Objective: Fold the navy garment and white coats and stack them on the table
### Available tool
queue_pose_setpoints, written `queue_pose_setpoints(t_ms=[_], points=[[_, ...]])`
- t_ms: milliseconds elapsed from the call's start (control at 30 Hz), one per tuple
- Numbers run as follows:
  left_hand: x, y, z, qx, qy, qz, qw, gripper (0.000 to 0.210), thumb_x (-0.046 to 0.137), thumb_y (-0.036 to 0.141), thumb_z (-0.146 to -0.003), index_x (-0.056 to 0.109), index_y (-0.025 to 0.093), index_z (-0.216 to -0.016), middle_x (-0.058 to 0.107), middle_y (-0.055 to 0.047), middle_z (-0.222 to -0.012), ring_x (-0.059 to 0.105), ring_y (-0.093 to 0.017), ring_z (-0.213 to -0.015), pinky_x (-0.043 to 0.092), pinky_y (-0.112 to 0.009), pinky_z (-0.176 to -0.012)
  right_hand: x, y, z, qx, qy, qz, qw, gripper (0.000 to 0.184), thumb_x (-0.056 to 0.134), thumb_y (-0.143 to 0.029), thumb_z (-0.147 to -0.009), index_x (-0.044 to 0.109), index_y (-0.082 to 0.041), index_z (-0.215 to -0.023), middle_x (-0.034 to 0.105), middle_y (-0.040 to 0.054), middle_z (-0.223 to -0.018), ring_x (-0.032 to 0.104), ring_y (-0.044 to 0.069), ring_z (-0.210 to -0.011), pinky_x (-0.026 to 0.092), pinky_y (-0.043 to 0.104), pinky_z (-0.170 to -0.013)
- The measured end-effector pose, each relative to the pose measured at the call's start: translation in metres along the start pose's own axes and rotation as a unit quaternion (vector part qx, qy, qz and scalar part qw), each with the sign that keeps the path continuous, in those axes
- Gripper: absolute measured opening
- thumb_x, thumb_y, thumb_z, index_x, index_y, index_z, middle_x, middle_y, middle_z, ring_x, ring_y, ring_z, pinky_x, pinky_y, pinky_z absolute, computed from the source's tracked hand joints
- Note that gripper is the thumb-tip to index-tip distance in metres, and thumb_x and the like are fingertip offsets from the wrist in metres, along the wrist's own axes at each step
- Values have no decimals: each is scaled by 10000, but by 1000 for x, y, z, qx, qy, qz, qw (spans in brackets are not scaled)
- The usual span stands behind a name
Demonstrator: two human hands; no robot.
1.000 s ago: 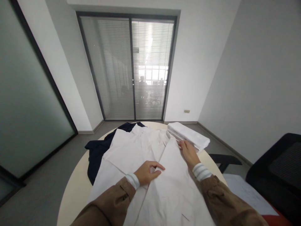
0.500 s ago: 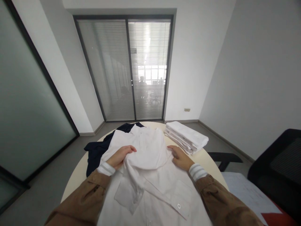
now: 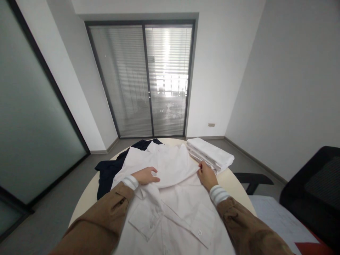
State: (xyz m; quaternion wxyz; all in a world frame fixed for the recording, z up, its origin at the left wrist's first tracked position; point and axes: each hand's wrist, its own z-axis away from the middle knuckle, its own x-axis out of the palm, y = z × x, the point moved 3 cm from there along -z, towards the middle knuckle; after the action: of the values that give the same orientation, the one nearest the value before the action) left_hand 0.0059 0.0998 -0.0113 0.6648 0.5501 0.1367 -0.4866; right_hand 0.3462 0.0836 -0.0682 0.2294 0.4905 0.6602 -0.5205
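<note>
A white button-up shirt (image 3: 175, 163) lies across the table, its collar end at the far side. Its sleeves are folded inward over the front, and one cuff with a button shows at lower right. My left hand (image 3: 146, 176) rests on the shirt left of centre, thumb and fingers apart. At the shirt's right side, my right hand (image 3: 208, 176) pinches an edge of the cloth, drawing it out to a taut point. Brown sleeves with striped cuffs cover both my arms.
Folded white cloths (image 3: 209, 152) are stacked at the table's far right. Dark navy clothing (image 3: 111, 170) lies at the left, partly under the shirt. Beside the round cream table (image 3: 85, 194) stands a black mesh chair (image 3: 316, 187), with papers (image 3: 278, 216) near it.
My right hand has moved right, pulling the shirt's edge outward and flattening the loose fold. My left hand has shifted right and slightly nearer, its fingers now spread apart.
</note>
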Motion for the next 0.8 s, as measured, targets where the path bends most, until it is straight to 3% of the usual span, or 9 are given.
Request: queue_pose_setpoints(t_ms=[100, 267, 333, 400, 467, 533, 667, 733, 800], points=[[5, 10, 0, 37, -2, 23, 999, 674, 694, 525, -704, 617, 134, -1247, 700, -102, -1029, 644, -232, -862, 462, -292, -766, 0, 1, 0, -31, -4, -11, 999, 210, 487, -101, -844, 562, -219, -1001, 655, 24, -839, 573, 181, -762, 317, 261, -654], [12, 20, 21, 119, -57, 94, 987, 630, 607, 604, -784, 645, 151, -1221, 671, -118, -1230, 602, -282, -1144, 431, -331, -980, 2, 2, -1, -58, -6, -18, 998, 294, 508, -43, -802, 657, -229, -974, 668, 38, -1003, 591, 188, -942, 383, 276, -783], [11, 20, 34, 160, -57, 91, 981, 684, 661, 582, -767, 586, 174, -1310, 600, -111, -1366, 527, -286, -1273, 371, -335, -1072, 3, 4, -2, -53, -8, -12, 998, 293, 510, -52, -817, 687, -226, -972, 662, 50, -1042, 592, 193, -969, 397, 285, -799], [12, 14, 45, 176, -67, 108, 976, 880, 746, 539, -715, 419, 215, -1466, 522, -102, -1460, 475, -282, -1342, 349, -340, -1107, 4, 5, -2, -46, -10, -7, 999, 287, 506, -77, -845, 707, -229, -982, 659, 58, -1078, 599, 201, -972, 408, 297, -796], [14, 4, 52, 159, -84, 141, 974, 1104, 822, 479, -646, 241, 231, -1550, 488, -118, -1489, 473, -291, -1350, 377, -355, -1094, 4, 5, -2, -41, -12, -5, 999, 289, 499, -96, -864, 720, -234, -990, 660, 58, -1101, 609, 209, -969, 418, 310, -792], [16, -6, 56, 122, -80, 160, 976, 1219, 860, 417, -593, 164, 196, -1569, 500, -158, -1470, 506, -313, -1317, 409, -378, -1067, 4, 6, -2, -37, -13, -2, 999, 293, 503, -101, -866, 728, -240, -992, 666, 55, -1106, 617, 214, -963, 425, 317, -786], [7, -19, 63, 86, -52, 162, 982, 1145, 855, 339, -576, 260, 154, -1537, 542, -173, -1420, 543, -315, -1263, 411, -377, -1056, 4, 8, -3, -31, -9, 6, 999, 297, 517, -106, -858, 739, -249, -994, 680, 53, -1096, 620, 220, -962, 431, 320, -778], [0, -22, 68, 98, -104, 191, 971, 1086, 852, 341, -577, 322, 204, -1516, 578, -124, -1385, 565, -297, -1230, 450, -353, -1005, 5, 9, -4, -35, -10, 4, 999, 302, 513, -107, -862, 738, -249, -1004, 681, 53, -1101, 619, 218, -968, 434, 320, -785], [-7, -32, 70, 85, -168, 190, 963, 1094, 864, 343, -552, 345, 224, -1508, 677, -78, -1206, 643, -280, -1077, 511, -328, -870, 5, 9, -4, -41, -12, 2, 999, 305, 512, -103, -862, 735, -245, -1013, 682, 56, -1094, 617, 216, -976, 436, 320, -799]])
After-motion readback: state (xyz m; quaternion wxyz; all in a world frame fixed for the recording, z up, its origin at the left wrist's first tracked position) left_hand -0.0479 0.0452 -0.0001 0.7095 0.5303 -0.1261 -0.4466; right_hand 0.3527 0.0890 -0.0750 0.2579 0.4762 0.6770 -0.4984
